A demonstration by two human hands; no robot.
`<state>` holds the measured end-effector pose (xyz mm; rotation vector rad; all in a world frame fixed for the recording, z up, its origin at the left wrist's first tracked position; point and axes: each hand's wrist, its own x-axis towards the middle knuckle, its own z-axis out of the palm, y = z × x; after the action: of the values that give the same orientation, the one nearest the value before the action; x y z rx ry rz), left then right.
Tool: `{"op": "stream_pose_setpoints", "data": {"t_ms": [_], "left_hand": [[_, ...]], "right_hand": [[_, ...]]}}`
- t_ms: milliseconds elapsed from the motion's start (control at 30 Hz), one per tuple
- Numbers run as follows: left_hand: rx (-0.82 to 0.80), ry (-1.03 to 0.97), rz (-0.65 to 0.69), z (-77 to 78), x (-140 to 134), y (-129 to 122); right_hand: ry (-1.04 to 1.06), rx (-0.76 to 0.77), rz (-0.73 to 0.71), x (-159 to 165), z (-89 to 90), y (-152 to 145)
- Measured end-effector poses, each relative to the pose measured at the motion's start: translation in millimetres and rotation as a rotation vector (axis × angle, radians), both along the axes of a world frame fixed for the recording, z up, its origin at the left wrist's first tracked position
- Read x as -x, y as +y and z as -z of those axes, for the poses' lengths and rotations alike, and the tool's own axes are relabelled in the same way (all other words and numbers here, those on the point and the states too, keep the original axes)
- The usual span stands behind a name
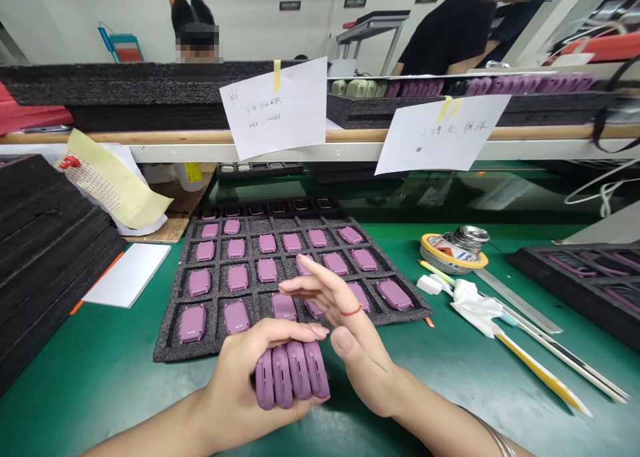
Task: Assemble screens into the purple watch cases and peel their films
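My left hand [250, 377] is wrapped round a row of several purple watch cases [291, 375], pressed side by side with their slotted edges towards me. Just to the right, my right hand [345, 330] is raised with its fingers stretched out and nothing in it; a thin red ring is on one finger. Both hands are in front of a black foam tray [167, 333] whose compartments hold more purple cases [193, 323], lying flat. Some compartments in the tray are bare, and my right hand covers part of the near rows.
Right of the tray lie a roll of yellow tape [454, 253], a metal ruler [520, 302], a yellow-handled brush-like tool [543, 373] and crumpled white tissue [475, 305]. Black foam trays are stacked at left [50, 257]. A shelf [350, 151] with paper notes crosses behind; two people are beyond it.
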<state>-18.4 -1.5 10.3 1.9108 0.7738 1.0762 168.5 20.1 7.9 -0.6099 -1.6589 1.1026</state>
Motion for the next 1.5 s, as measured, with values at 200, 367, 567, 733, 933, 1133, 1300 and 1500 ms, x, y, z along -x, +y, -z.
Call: {"op": "stream_pose_setpoints", "data": {"t_ms": [200, 367, 567, 733, 933, 1133, 1300, 1500], "left_hand": [[-0.121, 0.05, -0.025, 0.4, -0.7, 3.4], [-0.131, 0.067, -0.074, 3.3, -1.2, 3.5], [-0.08, 0.029, -0.016, 8.0, -2.8, 7.0], [-0.147, 0.007, 0.034, 14.0, -2.3, 12.2], [-0.02, 0.033, -0.07, 19.8, -2.5, 9.7], [0.689, -0.214, 0.063, 7.2, -10.0, 5.1], [0.976, -0.473, 0.091, 3.1, -16.6, 7.7], [1.18, -0.719, 0.135, 2.7, -12.0, 10.6]], "right_hand": [[-0.023, 0.357, -0.113, 3.9, 0.6, 2.0], [-0.099, 0.548, -0.208, 2.6, -2.3, 1.5], [0.027, 0.672, -0.217, 9.2, -4.9, -4.5], [0.02, 0.607, -0.136, 14.5, -5.3, -7.8], [-0.03, 0.288, -0.006, 13.3, 1.0, -10.2], [-0.184, -0.13, 0.127, 8.7, 2.0, -6.3], [-0.347, -0.286, 0.04, 9.7, 8.5, -2.9], [-0.322, -0.027, 0.111, 0.1, -9.9, -1.1]]}}
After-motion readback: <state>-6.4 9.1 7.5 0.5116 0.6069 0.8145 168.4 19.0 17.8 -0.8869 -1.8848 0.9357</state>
